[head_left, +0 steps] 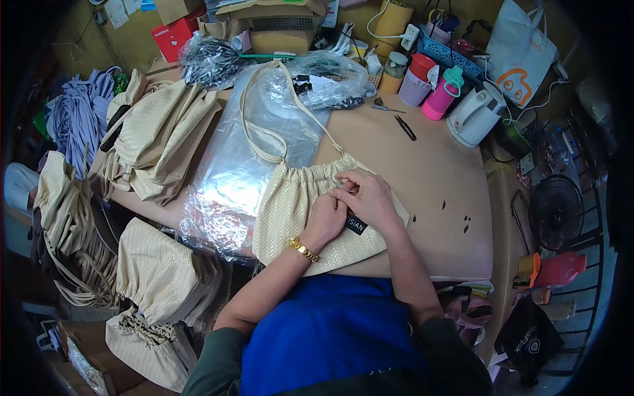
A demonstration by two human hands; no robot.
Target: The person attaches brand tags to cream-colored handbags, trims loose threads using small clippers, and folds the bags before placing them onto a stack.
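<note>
A cream woven drawstring bag (290, 224) lies on the table in front of me, its gathered top facing away and its shoulder strap (297, 102) looped out beyond. A black label (355, 224) with pale lettering is partly covered by my hands. My left hand (328, 216) rests on the bag's front, fingers pinched just below the gathers. Over it bends my right hand (371, 199), thumb and fingertips closed at the same spot. Whatever small thing they pinch is hidden between the fingers. A gold watch (303, 249) sits on my left wrist.
Clear plastic sheets (228, 165) lie left of the bag, beside stacked cream bags (162, 132). More bags (158, 270) hang at the table's left edge. Black thread snips (405, 128), a pink bottle (442, 92) and a white kettle (477, 115) stand or lie at the far right.
</note>
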